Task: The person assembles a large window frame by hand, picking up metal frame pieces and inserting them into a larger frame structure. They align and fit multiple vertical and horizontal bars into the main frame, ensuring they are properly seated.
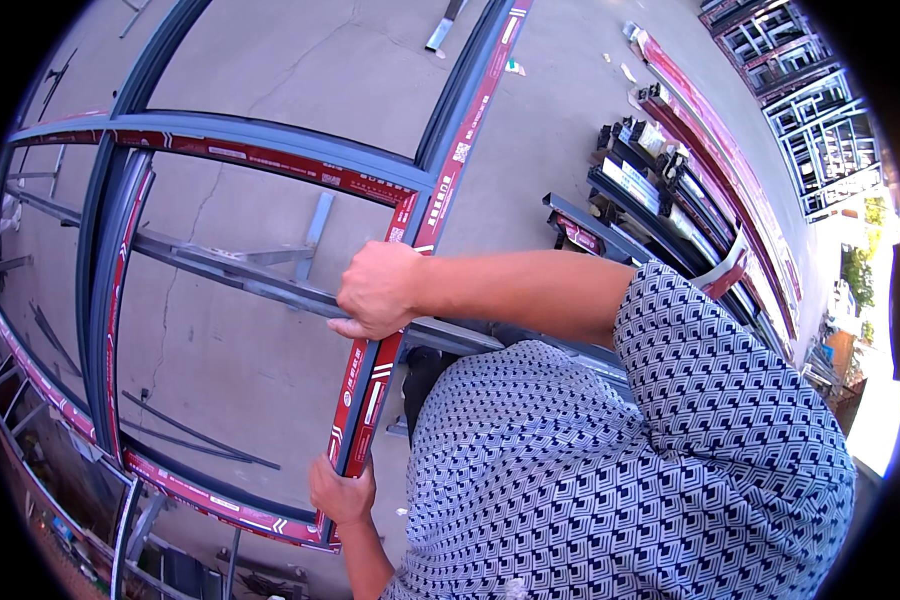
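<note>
Patterned sleeve (735, 410), right hand (382, 288) and left hand (344, 491) clasped round metal frame (348, 400), profile stack (682, 195) at right

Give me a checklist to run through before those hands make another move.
1. Right hand on the metal frame: ok, closed over its near bar.
2. Left hand on that same bar: ok, gripping lower in the picture.
3. Grey support rail crossing beneath the frame: ok; how firmly it bears the frame, cannot tell.
4. Floor clear of loose pieces: not ok, thin dark strips show through the frame's opening.
5. Corner joints fastened: cannot tell.
</note>
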The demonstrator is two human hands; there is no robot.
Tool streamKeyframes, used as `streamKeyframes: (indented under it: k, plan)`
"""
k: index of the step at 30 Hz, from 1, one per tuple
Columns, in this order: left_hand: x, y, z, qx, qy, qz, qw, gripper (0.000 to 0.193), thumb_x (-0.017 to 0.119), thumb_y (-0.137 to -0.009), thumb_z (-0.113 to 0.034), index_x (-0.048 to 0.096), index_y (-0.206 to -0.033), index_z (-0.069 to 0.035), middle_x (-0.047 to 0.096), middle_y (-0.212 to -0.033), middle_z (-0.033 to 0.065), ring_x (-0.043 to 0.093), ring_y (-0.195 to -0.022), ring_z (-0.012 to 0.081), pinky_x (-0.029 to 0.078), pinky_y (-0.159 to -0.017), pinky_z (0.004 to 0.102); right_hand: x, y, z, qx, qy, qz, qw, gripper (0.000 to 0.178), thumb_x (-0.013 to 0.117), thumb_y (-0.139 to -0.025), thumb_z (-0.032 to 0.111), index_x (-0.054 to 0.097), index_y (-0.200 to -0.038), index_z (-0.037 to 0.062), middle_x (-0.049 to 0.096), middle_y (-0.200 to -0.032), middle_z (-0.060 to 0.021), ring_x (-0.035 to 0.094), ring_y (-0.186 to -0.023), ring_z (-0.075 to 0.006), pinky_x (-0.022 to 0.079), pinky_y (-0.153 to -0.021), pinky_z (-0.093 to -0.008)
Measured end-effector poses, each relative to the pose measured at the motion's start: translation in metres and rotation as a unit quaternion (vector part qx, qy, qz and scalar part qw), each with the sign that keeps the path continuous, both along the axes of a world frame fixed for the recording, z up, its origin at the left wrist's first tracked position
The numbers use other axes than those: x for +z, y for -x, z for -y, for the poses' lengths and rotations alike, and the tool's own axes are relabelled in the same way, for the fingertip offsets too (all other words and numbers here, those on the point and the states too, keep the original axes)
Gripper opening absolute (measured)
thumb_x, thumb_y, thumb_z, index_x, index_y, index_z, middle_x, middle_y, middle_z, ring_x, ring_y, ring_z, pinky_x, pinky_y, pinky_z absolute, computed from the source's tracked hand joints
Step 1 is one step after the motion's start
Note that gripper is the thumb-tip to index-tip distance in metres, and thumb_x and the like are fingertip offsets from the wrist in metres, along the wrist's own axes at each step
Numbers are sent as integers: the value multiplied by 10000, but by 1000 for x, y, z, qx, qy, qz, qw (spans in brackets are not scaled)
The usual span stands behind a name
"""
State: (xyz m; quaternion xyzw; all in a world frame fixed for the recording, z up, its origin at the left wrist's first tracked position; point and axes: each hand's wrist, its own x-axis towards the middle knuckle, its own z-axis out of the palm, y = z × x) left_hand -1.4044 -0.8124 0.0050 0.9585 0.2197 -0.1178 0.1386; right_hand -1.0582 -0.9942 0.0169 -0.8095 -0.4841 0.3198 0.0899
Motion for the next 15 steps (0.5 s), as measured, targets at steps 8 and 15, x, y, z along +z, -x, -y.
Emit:
streamKeyframes:
  k: [8,15]
  plan:
    - [-5,-3,-7,-29,23,26,999,611,923,-776,-369,663,-1163,25,685,-966,248,673,-902,496,534,-794,591,-2,2,15,-41,-57,4,997,579,525,-1051,513,829,-865,56,786,-831,-180,771,-791,-379,640,-745,-488]
    - [-36,-149,82,-92,114,42,988,604,908,-786,-353,674,-1186,33,702,-1002,266,680,-928,511,536,-810,595,-27,14,12,-62,-125,86,986,544,582,-960,518,838,-784,71,786,-782,-152,769,-805,-397,624,-754,-499]
